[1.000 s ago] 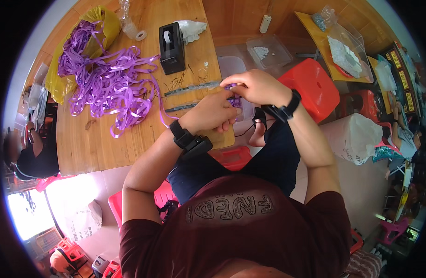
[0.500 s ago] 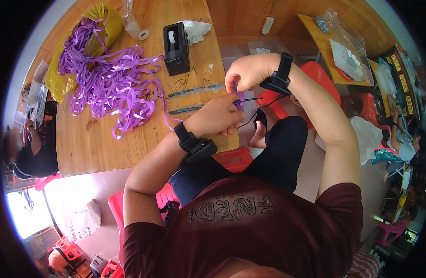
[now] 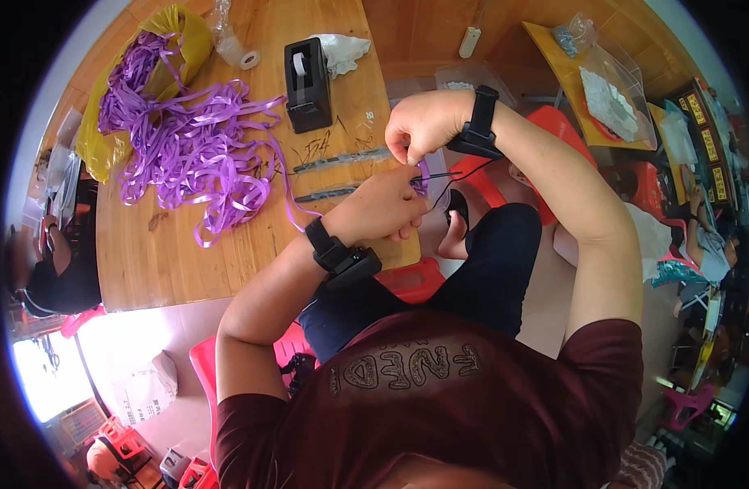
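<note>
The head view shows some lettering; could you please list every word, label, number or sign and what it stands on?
Dark red shirt: large outlined letters across the front, not copied here.
Wooden table: dark scrawled marks, not clearly readable.
White sack at the lower left: print too small to read.
Yellow signs at the far right: too small and blurred to read.

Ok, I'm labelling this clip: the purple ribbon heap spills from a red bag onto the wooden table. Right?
The bag is yellow, not red, as the head view shows; the purple ribbon heap does spill from it onto the wooden table.
</note>
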A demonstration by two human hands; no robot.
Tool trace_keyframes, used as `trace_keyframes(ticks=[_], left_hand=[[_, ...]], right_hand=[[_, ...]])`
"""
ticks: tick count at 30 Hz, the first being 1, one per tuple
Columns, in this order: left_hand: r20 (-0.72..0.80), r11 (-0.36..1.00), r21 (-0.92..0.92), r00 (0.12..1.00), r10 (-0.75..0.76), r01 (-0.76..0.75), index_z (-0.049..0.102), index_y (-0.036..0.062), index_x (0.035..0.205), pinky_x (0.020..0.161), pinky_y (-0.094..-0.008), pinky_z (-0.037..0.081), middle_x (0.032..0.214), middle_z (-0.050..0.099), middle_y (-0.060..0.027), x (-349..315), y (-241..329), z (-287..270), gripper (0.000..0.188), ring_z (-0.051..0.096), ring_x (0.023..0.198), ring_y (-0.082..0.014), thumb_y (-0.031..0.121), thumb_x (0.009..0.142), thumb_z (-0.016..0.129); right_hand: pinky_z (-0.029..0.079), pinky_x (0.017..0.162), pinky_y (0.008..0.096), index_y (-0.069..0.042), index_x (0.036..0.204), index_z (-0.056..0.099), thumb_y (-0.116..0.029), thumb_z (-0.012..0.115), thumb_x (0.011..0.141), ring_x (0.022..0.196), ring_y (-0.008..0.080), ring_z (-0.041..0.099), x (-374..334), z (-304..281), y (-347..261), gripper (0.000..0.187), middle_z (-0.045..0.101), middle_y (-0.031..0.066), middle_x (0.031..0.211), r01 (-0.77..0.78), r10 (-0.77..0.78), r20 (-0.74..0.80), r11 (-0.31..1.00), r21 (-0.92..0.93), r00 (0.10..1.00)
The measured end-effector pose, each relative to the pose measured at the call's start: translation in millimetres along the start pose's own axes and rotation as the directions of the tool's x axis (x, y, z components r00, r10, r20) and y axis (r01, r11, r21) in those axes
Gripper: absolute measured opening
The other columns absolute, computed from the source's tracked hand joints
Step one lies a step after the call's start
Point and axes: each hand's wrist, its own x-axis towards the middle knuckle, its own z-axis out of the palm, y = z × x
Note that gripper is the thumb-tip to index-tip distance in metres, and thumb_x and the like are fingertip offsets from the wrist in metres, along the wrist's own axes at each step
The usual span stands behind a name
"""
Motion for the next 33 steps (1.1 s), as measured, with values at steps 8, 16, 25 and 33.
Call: trace_keyframes(ticks=[8, 16, 25, 33], left_hand=[[0.009, 0.999, -0.03, 1.0, -0.013, 0.013, 0.031, -0.0101, 0.146, 0.047, -0.0246, 0.048, 0.073, 0.065, -0.007, 1.1, 1.2, -1.4, 0.065, 0.059, 0.053, -0.0107, 0.013, 0.095, 0.063], [0.009, 0.998, -0.054, 1.0, -0.017, 0.018, 0.031, -0.01, 0.146, 0.047, -0.0248, 0.048, 0.074, 0.064, -0.007, 1.5, 0.5, -2.0, 0.065, 0.06, 0.053, -0.0109, 0.014, 0.094, 0.063], [0.02, 1.0, -0.013, 1.0, -0.018, 0.019, 0.034, -0.0088, 0.145, 0.05, -0.0271, 0.053, 0.077, 0.068, -0.0092, 2.0, -0.5, -4.0, 0.063, 0.064, 0.057, -0.0138, 0.016, 0.093, 0.06], [0.005, 1.0, -0.01, 1.0, -0.026, 0.026, 0.036, -0.0074, 0.145, 0.049, -0.0267, 0.052, 0.076, 0.067, -0.0084, 1.9, 1.3, -2.3, 0.063, 0.064, 0.057, -0.0133, 0.017, 0.093, 0.062]], right_hand=[[0.048, 0.067, 0.0319, -0.005, 0.09, 0.072, -0.009, 0.069, 0.079, 0.073, 0.0144, 0.062, -15.2, 2.3, 24.4, 0.012, 0.069, 0.0023, 0.079, 0.141, -0.138, -0.026, 0.976, 0.168, 0.99], [0.049, 0.068, 0.033, -0.009, 0.09, 0.073, -0.01, 0.066, 0.083, 0.077, 0.0182, 0.066, -37.8, 8.9, 20.6, 0.011, 0.071, 0.0032, 0.082, 0.159, -0.155, -0.134, 0.987, 0.022, 0.979], [0.053, 0.068, 0.0389, -0.017, 0.091, 0.075, -0.017, 0.064, 0.086, 0.08, 0.0279, 0.067, -75.2, 60.2, 39.2, 0.012, 0.071, 0.0043, 0.086, 0.066, -0.202, -0.558, 0.965, -0.254, 0.805], [0.054, 0.071, 0.0305, -0.002, 0.106, 0.073, -0.016, 0.065, 0.094, 0.078, 0.0187, 0.07, -62.9, 115.2, 20.1, 0.02, 0.074, 0.0124, 0.09, 0.159, 0.21, -0.743, 0.906, 0.392, 0.635]])
